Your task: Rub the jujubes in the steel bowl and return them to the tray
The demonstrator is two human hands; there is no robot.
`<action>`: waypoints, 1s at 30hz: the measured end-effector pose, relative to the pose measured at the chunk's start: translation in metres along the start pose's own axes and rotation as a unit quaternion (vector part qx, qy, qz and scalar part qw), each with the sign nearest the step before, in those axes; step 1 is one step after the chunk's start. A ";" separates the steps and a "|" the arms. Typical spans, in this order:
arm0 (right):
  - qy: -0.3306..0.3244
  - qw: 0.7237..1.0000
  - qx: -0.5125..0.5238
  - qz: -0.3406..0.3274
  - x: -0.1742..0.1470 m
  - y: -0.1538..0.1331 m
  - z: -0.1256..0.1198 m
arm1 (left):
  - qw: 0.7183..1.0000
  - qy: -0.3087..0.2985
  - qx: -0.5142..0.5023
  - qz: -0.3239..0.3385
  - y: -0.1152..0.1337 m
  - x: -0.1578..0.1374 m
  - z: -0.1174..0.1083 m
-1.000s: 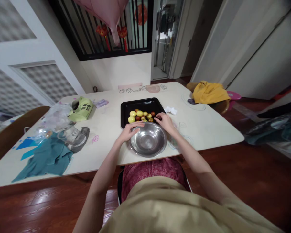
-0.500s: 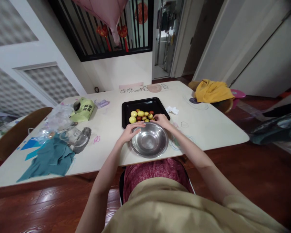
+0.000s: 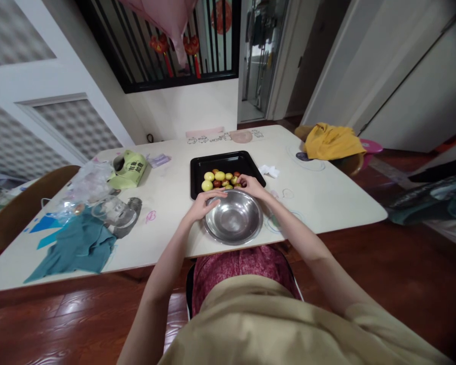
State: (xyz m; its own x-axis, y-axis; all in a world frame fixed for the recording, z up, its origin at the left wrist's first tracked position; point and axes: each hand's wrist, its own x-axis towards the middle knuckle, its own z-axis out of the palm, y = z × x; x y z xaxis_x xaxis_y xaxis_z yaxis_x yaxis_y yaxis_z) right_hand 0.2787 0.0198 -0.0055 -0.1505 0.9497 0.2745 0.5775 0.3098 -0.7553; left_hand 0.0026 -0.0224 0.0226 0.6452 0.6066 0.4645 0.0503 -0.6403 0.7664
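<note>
A shiny metal bowl [image 3: 233, 220] stands at the table's near edge, with no fruit visible in it. My left hand [image 3: 203, 205] holds its upper left rim, fingers stretched along the edge and thumb on the inner side. Just behind the bowl, a black tray [image 3: 228, 160] carries several jujubes [image 3: 220, 176], some yellow-green and others reddish brown. At the pile's right end, over the tray's near side, my right hand [image 3: 253, 186] has its fingertips closed around a jujube, mostly hidden by the fingers.
White tissue [image 3: 269, 171] lies right of the tray. On the left of the table [image 3: 167, 203] are a green paper bag [image 3: 131, 170], clear plastic [image 3: 93, 180] and a teal cloth [image 3: 76, 246]. Yellow cloth [image 3: 332, 142] hangs over a chair at the far right.
My right fingertips have shifted slightly left at the jujube pile. My left hand stays on the bowl's rim. The whole view has moved a little.
</note>
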 end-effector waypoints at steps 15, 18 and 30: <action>-0.001 0.972 0.052 -0.230 -0.077 -0.055 -0.028 | 1.000 -0.003 -0.002 0.004 -0.006 -0.001 0.001; -0.078 0.967 0.031 -0.239 -0.091 -0.065 -0.027 | 1.000 -0.004 -0.002 0.003 -0.007 -0.001 0.001; -0.219 0.944 -0.148 -0.195 -0.086 -0.070 -0.024 | 1.000 0.000 -0.005 0.000 -0.004 -0.001 0.002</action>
State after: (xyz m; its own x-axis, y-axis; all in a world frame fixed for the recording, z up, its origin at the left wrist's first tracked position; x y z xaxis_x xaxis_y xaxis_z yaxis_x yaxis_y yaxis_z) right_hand 0.2708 -0.0849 0.0377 -0.6790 0.7128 0.1759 0.5979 0.6759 -0.4309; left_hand 0.0034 -0.0212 0.0188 0.6453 0.6066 0.4643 0.0421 -0.6351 0.7713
